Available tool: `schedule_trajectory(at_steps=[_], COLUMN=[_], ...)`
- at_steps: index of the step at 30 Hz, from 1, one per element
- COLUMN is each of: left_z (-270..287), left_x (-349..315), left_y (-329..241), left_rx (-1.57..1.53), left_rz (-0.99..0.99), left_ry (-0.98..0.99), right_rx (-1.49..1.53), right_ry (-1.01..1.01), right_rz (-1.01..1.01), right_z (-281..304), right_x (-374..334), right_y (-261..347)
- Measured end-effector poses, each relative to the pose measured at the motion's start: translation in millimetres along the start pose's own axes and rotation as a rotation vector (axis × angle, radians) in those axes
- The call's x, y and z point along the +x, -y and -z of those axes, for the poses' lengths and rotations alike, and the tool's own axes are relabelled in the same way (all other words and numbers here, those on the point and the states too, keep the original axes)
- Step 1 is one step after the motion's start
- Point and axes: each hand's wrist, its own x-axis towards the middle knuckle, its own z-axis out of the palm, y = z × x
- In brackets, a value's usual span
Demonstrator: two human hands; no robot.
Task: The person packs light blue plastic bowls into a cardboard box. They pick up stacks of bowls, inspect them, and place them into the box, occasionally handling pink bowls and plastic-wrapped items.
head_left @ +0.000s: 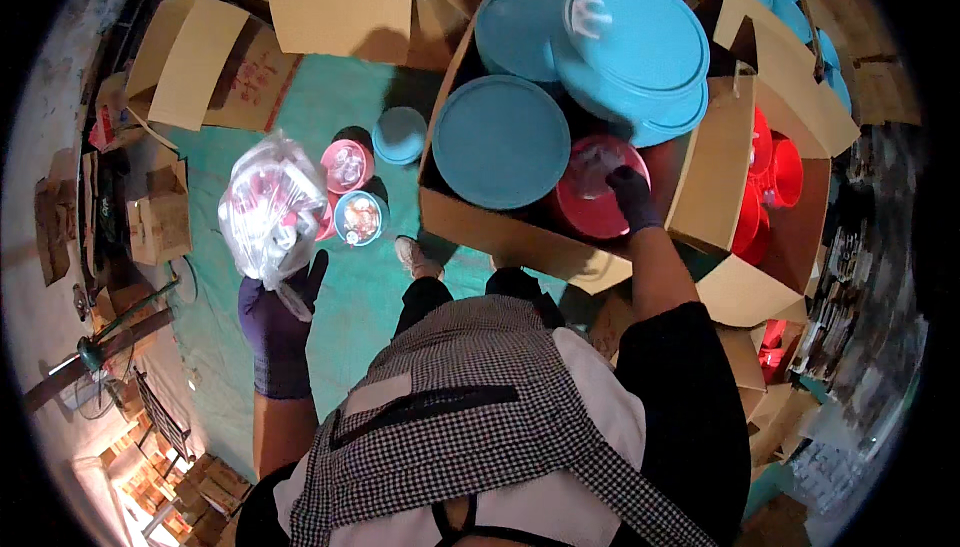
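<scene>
My left hand, in a dark purple glove, holds up a clear plastic bag filled with white and pinkish pieces. Its thumb stands apart beside the bag's twisted end. On the right, my gloved right hand reaches over the side of a red tub inside a cardboard box. Its fingers are curled within the tub, close to some clear plastic; what they grip is hidden. Large blue lidded tubs fill the same box, with more blue tubs stacked above.
A small pink tub, a blue tub with contents and a blue-topped tub stand on the green floor covering. Red buckets lie in an open box at right. More cartons line the back.
</scene>
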Motion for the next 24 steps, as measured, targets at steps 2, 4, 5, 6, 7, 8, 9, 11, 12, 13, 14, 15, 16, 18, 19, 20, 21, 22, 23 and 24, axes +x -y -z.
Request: schedule_trajectory(at_steps=[2,4,5,6,7,8,9,11,12,13,14,15,16,18,19,20,21,22,23,24], left_z=[-1.6,6.6,11.8,6.4,7.8,11.0,17.5,24.7,28.6,34.1,41.1,48.1,53.3,69.9,75.6,84.9,100.2,111.6,111.3,109.4], left_x=[-2.3,-3.8,-4.9,-4.3,0.3,3.2,4.7,6.7,5.7,7.1,8.0,7.4,6.3,5.1,5.0,4.7,-0.2,-1.1,2.3,0.6], left_y=[1.3,-1.6,-1.9,-1.7,-1.5,-2.4,-4.4,-6.7,-8.9,-10.5,-12.0,-15.6,-18.3,-18.4,-22.7,-27.1,-35.2,-38.8,-40.9,-46.0], left_rx=[0.081,0.056,0.002,0.017,0.008,-0.003,-0.013,-0.03,-0.032,-0.05,-0.037,-0.067,-0.091,-0.135,-0.148,-0.159,-0.169,-0.187,-0.226,-0.247], left_rz=[-0.054,-0.078,-0.055,-0.055,-0.054,-0.055,-0.035,-0.044,-0.056,-0.061,-0.069,-0.095,-0.115,-0.178,-0.179,-0.187,-0.193,-0.203,-0.201,-0.213], left_ry=[0.027,0.033,0.033,0.006,-0.034,-0.079,0.015,0.051,0.056,0.031,0.018,0.005,-0.008,-0.11,-0.14,-0.105,-0.067,-0.019,-0.089,-0.167], right_rx=[0.149,0.575,0.774,0.88,0.963,1.027,1.093,1.184,1.135,1.133,1.126,1.065,1.005,1.097,1.046,1.078,1.106,1.127,1.109,1.03], right_ry=[-0.136,-0.256,-0.309,-0.362,-0.406,-0.426,-0.445,-0.429,-0.341,-0.332,-0.322,-0.337,-0.358,-0.318,-0.246,-0.175,-0.092,-0.008,-0.127,-0.161], right_rz=[0.065,-0.159,-0.283,-0.28,-0.273,-0.262,-0.25,-0.231,-0.209,-0.248,-0.274,-0.259,-0.248,-0.363,-0.284,-0.246,-0.216,-0.178,-0.265,-0.252], right_z=[-7.2,-0.9,16.7,31.5,43.1,51.4,58.6,72.0,71.5,76.1,80.6,77.9,76.8,79.2,75.5,74.1,69.5,66.2,65.5,55.3], right_x=[-12.7,-26.6,-37.7,-46.6,-51.3,-53.1,-54.4,-54.5,-58.6,-59.3,-55.5,-57.4,-59.4,-46.9,-52.2,-48.2,-44.4,-39.0,-25.3,-27.3], right_y=[15.2,72.8,104.2,122.1,143.0,156.5,170.4,193.7,213.5,218.5,226.0,232.4,239.0,252.8,254.4,253.8,252.7,255.8,237.9,245.3])
